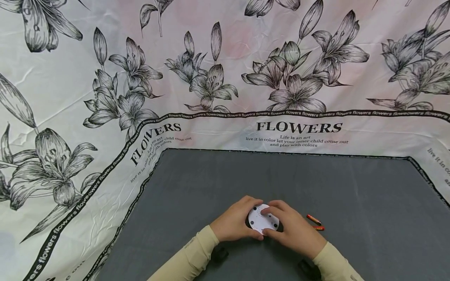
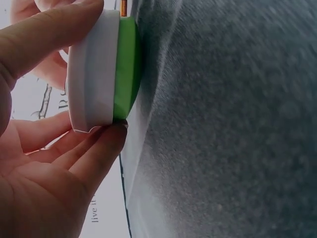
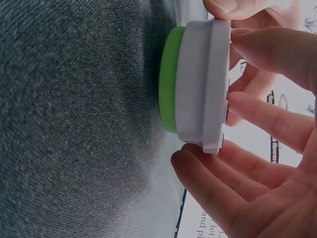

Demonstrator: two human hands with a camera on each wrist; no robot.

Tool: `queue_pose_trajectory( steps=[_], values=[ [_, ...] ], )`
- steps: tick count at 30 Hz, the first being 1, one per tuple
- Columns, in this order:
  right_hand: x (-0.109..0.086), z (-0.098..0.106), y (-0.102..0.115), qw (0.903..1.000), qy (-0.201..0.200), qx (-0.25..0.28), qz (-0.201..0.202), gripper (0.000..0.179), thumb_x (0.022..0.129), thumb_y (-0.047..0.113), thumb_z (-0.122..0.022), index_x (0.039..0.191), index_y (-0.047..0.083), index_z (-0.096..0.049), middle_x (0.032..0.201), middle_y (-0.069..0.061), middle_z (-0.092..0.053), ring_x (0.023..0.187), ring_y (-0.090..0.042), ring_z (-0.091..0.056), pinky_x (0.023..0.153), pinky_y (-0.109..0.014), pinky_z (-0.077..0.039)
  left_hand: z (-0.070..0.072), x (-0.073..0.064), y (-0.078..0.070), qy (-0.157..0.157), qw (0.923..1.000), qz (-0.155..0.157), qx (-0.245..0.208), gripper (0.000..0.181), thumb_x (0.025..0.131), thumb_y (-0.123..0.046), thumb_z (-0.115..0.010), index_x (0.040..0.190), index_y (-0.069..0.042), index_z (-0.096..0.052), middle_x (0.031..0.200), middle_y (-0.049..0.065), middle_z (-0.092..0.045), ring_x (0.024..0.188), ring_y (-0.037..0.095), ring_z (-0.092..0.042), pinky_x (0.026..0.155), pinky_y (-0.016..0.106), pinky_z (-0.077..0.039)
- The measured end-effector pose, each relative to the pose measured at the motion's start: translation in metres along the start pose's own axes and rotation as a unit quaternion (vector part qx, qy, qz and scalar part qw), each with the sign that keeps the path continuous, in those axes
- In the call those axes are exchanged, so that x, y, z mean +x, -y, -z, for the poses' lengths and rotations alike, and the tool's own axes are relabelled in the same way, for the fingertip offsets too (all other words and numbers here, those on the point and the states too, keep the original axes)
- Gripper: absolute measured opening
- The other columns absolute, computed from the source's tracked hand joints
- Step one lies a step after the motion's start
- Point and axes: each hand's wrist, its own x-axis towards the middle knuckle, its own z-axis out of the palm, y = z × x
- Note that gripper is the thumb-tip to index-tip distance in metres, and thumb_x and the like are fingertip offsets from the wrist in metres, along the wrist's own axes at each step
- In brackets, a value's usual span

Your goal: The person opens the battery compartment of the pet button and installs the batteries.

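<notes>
Between both hands is a round white device [image 1: 258,225] with a green domed side, like a push-button buzzer. Its flat white face, with small holes and dark round feet, is turned up. In the left wrist view the green dome [image 2: 128,69] faces the tabletop, close to it; whether it touches I cannot tell. My left hand [image 1: 233,219] grips the rim from the left, thumb at the near edge. My right hand [image 1: 299,230] holds the opposite side, with a fingertip on the flat face [image 3: 228,106]. Two small red-and-black batteries [image 1: 314,219] lie right of the right hand.
A dark grey mat or cloth [image 1: 218,175] covers the work surface. Around it runs a white cloth border [image 1: 225,134] printed with flowers and lettering. Dark objects [image 1: 220,254] show under the wrists.
</notes>
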Motion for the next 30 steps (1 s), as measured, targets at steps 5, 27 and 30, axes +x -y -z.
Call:
queue_pose_trajectory(
  steps=[5, 27, 30],
  values=[
    [0.0001, -0.0013, 0.001, 0.999, -0.014, -0.034, 0.026, 0.039, 0.09, 0.029, -0.091, 0.126, 0.022, -0.078, 0.142, -0.007, -0.067, 0.122, -0.025, -0.071, 0.095, -0.045, -0.062, 0.0023, 0.0004, 0.0, 0.0, 1.0, 0.004, -0.008, 0.096, 0.086, -0.043, -0.094, 0.163, -0.012, -0.047, 0.15, 0.002, -0.056, 0.122, 0.008, -0.059, 0.1, 0.021, -0.052],
    [0.0018, -0.0087, 0.006, 0.9718, -0.1, -0.122, 0.175, 0.023, 0.077, 0.016, -0.099, 0.097, 0.017, -0.087, 0.117, 0.002, -0.08, 0.104, -0.017, -0.078, 0.084, -0.039, -0.066, 0.0008, 0.0013, 0.0011, -0.005, 0.9997, -0.01, 0.022, 0.095, 0.085, -0.04, -0.095, 0.161, -0.01, -0.049, 0.152, 0.003, -0.058, 0.129, 0.01, -0.061, 0.107, 0.024, -0.052],
    [0.0024, -0.0085, 0.0068, 0.9659, -0.102, -0.127, 0.201, 0.024, 0.076, 0.014, -0.099, 0.096, 0.016, -0.086, 0.115, 0.003, -0.08, 0.102, -0.016, -0.077, 0.083, -0.037, -0.066, 0.0011, 0.0012, 0.0012, -0.007, 0.9996, -0.009, 0.025, 0.093, 0.084, -0.04, -0.096, 0.16, -0.009, -0.05, 0.15, 0.002, -0.063, 0.126, 0.008, -0.064, 0.104, 0.023, -0.054]
  ],
)
